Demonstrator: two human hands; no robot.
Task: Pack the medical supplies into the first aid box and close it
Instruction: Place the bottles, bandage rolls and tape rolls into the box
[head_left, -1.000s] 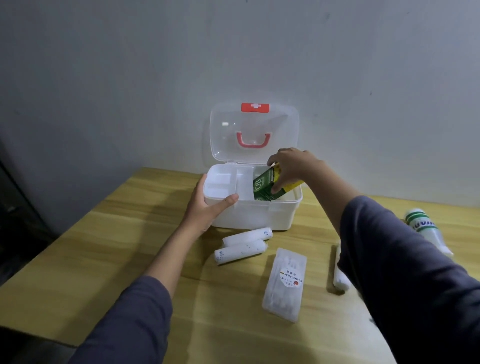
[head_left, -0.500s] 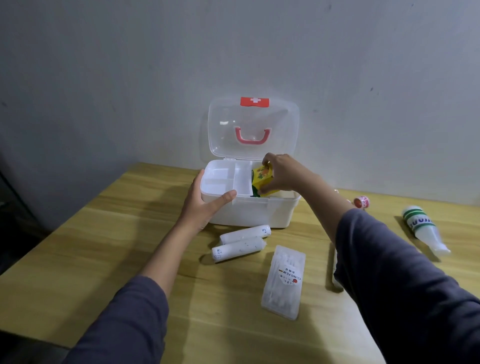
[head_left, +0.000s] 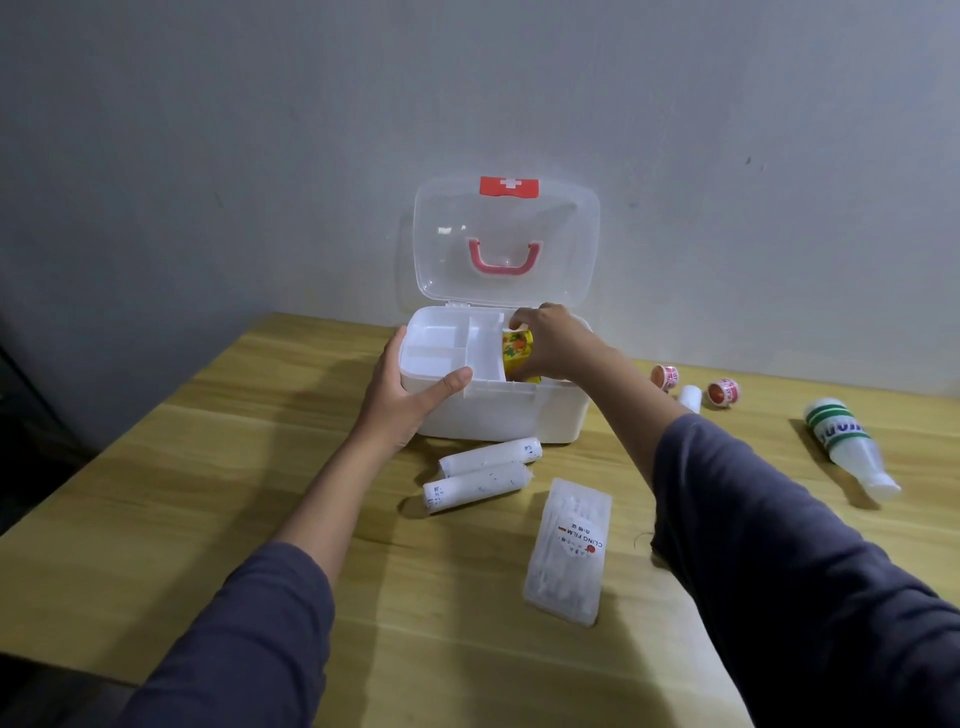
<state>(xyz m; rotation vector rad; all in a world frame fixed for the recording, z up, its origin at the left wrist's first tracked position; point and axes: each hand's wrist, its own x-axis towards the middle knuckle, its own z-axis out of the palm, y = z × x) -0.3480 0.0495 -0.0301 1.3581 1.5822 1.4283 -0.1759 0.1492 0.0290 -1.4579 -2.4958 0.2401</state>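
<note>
Wooden table (head_left: 208, 519) against a grey wall holds the open box (head_left: 498, 415) at frame centre. A second ago the carton (head_left: 518, 356) stood tilted above the rim; now the right hand (head_left: 556, 345), fingers closed around it, has sunk it into the right compartment. Left hand (head_left: 402, 402) grips the box's corner. Rolls (head_left: 480, 470), swab pack (head_left: 569, 551) and bottle (head_left: 844, 447) remain unpacked.

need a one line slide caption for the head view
Right hand lowers a yellow packet into the open first aid box while the left hand steadies it.
</note>
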